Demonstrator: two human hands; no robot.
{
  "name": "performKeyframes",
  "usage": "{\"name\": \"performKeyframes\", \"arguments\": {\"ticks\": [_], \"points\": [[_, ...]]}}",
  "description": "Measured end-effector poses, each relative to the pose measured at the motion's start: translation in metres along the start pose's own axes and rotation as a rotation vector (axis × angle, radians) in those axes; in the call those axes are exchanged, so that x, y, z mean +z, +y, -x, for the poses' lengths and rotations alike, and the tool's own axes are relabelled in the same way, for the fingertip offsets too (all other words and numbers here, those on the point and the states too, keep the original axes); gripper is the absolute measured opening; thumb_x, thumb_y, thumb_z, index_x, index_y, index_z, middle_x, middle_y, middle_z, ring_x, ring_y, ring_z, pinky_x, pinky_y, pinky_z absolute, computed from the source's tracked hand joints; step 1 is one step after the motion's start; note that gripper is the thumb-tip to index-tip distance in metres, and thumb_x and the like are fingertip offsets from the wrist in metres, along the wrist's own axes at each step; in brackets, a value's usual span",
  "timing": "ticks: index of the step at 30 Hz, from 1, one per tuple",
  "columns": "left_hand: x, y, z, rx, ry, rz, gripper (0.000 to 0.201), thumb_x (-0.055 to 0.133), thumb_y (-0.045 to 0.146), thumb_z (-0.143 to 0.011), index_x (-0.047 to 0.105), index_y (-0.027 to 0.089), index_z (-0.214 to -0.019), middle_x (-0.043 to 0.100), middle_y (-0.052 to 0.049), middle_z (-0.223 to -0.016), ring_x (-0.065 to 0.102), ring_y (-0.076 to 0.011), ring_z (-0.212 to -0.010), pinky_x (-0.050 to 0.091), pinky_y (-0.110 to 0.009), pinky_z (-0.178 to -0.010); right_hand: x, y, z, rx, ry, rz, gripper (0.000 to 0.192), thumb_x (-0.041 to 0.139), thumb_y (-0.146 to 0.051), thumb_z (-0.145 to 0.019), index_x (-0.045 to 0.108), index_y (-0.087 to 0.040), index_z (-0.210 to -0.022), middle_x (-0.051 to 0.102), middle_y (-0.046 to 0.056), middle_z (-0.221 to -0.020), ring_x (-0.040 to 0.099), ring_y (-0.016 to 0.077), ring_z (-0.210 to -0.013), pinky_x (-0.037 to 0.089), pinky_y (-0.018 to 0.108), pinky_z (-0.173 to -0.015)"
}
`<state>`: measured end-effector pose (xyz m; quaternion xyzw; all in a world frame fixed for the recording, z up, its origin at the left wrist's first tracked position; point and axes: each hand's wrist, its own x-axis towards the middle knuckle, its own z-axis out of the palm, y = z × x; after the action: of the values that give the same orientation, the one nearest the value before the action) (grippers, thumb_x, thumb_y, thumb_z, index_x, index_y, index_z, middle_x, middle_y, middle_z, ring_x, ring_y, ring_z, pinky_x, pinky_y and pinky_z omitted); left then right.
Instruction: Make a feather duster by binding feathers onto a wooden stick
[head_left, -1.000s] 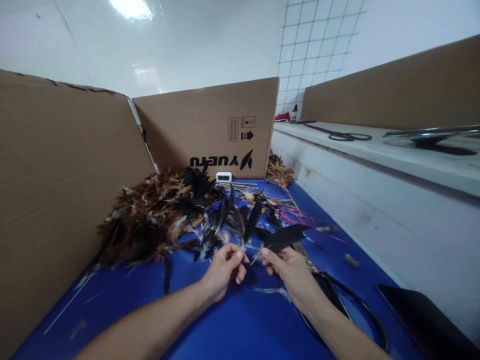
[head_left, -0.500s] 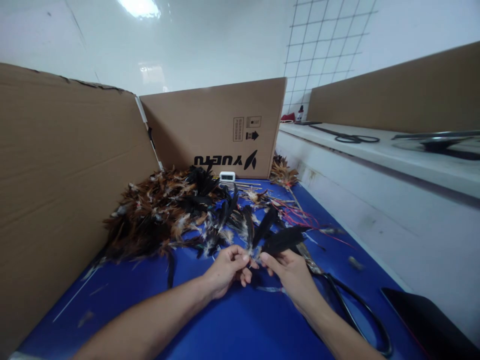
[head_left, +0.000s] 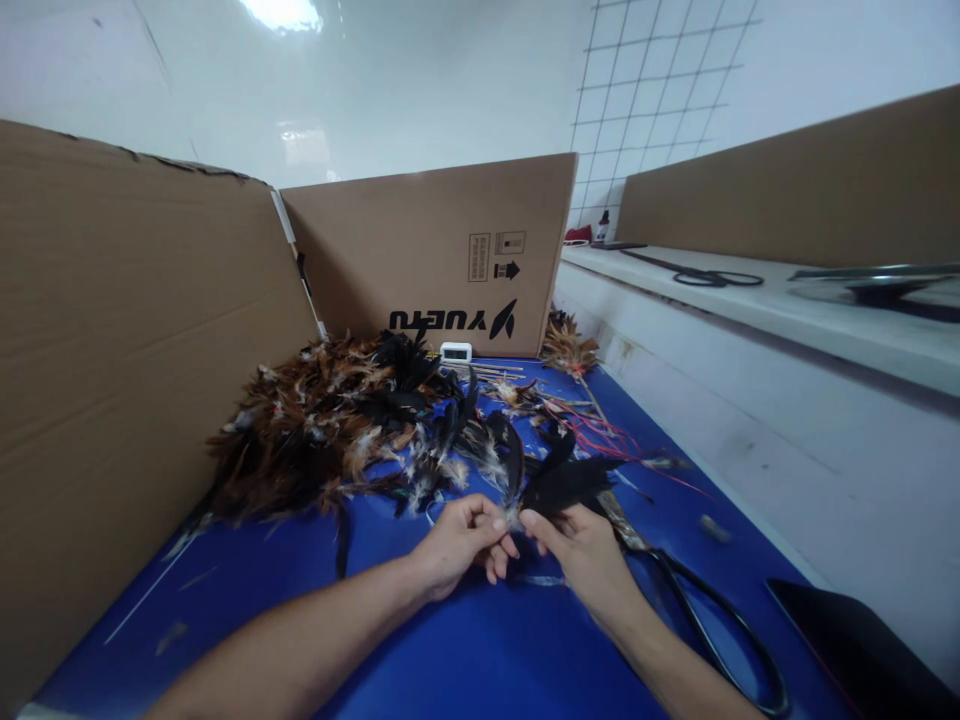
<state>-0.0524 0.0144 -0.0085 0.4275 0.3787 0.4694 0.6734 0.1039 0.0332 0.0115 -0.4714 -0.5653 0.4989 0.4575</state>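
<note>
While both hands meet over the blue surface [head_left: 480, 650], the left hand [head_left: 459, 545] pinches a black feather [head_left: 514, 470] at its quill, and the right hand [head_left: 587, 555] pinches a bundle of black feathers [head_left: 566, 482]. A feather heap [head_left: 322, 430] lies at ten o'clock, scissors [head_left: 705, 620] at four o'clock.

Left hand [head_left: 459, 543] and right hand [head_left: 581, 548] close together low in the centre, fingertips nearly meeting, thumbs and forefingers pinched, remaining fingers curled. Bare forearms reaching in from the bottom edge, converging toward the middle.
</note>
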Motion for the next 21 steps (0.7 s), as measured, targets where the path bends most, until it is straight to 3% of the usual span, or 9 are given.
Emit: {"name": "performKeyframes", "arguments": {"ticks": [11, 21], "points": [[0.002, 0.003, 0.002, 0.003, 0.002, -0.013, 0.042, 0.071, 0.048, -0.066, 0.049, 0.014, -0.076, 0.064, -0.003, -0.059, 0.054, -0.0086, -0.039, 0.040, -0.017, -0.036, 0.002, -0.006, 0.005, 0.012, 0.032, 0.035, 0.028, 0.067, -0.044, -0.062, 0.057, -0.018, -0.063, 0.056, 0.000, -0.056, 0.047, 0.0123, -0.048, 0.039, 0.026, -0.047], [0.002, -0.004, 0.000, 0.049, -0.016, -0.043, 0.044, 0.070, 0.051, -0.065, 0.049, 0.014, -0.076, 0.064, -0.003, -0.059, 0.053, -0.0087, -0.038, 0.041, -0.019, -0.036, -0.001, 0.005, 0.002, -0.025, 0.068, 0.042, 0.028, 0.072, -0.041, -0.060, 0.056, -0.018, -0.061, 0.055, -0.001, -0.052, 0.052, 0.0153, -0.054, 0.043, 0.028, -0.053]]}}
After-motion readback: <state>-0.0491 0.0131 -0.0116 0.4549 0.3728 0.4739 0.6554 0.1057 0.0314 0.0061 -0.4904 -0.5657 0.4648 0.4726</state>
